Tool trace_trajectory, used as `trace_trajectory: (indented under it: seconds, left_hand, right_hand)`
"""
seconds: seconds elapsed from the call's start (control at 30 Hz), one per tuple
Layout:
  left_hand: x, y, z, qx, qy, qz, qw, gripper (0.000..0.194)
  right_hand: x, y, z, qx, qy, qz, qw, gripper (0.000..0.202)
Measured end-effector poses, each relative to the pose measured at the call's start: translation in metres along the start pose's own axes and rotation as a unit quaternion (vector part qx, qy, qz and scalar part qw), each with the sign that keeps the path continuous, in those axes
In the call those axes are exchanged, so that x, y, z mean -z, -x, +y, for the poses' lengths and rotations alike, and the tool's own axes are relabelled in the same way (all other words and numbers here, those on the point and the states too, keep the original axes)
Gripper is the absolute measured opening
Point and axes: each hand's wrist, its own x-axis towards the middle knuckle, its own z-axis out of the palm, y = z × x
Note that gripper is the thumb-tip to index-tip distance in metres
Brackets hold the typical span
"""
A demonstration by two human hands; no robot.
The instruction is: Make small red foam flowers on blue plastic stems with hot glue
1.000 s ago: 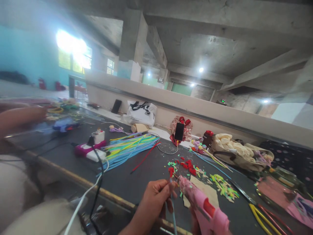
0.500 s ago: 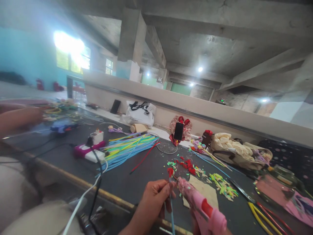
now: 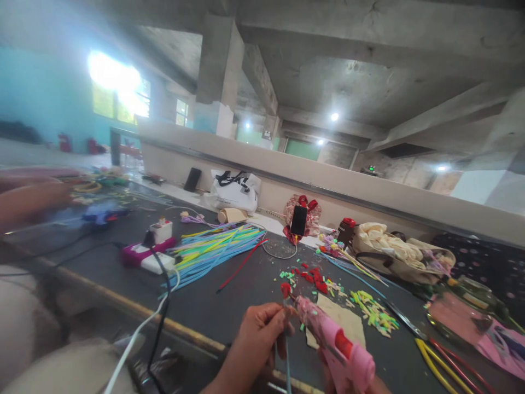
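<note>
Between thumb and fingers, my left hand (image 3: 262, 334) pinches a thin blue stem (image 3: 287, 355), held upright. A small red piece (image 3: 285, 288) sits on the stem's top end. My right hand (image 3: 328, 375), mostly hidden, is wrapped round a pink hot glue gun (image 3: 332, 342). The gun's nozzle is right beside the stem, just below the red piece; whether it touches cannot be made out. A beige sheet (image 3: 344, 320) lies on the table under the gun. Red pieces (image 3: 315, 280) and yellow-green cut bits (image 3: 374, 312) are scattered just beyond.
Blue, yellow and purple stems (image 3: 217, 251) lie left of centre beside a power strip (image 3: 150, 254) with trailing cables. Scissors (image 3: 410, 323) and a jar (image 3: 463, 306) stand at right. A phone (image 3: 299, 220) leans at the back. Another person's blurred arm (image 3: 33, 200) reaches in from the left.
Very little differs. The glue gun has shifted slightly left and down, its nozzle still beside the stem. My left hand keeps its pinch on the stem.
</note>
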Motion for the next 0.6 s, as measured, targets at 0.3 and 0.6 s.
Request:
trace_trajectory:
  seconds: [0.3,0.6]
  left_hand:
    - [-0.0014,0.0014,0.0054,-0.001,0.005,0.018,1.000,0.055]
    - [0.0012,-0.0019,0.0017,0.004,0.008,0.001,1.000,0.056]
  right_hand:
    - [-0.0037,0.0000,0.0008,-0.009,0.015,0.006,1.000,0.007]
    - [-0.0084,0.0039,-0.0006,-0.012,0.025,-0.005,1.000,0.023]
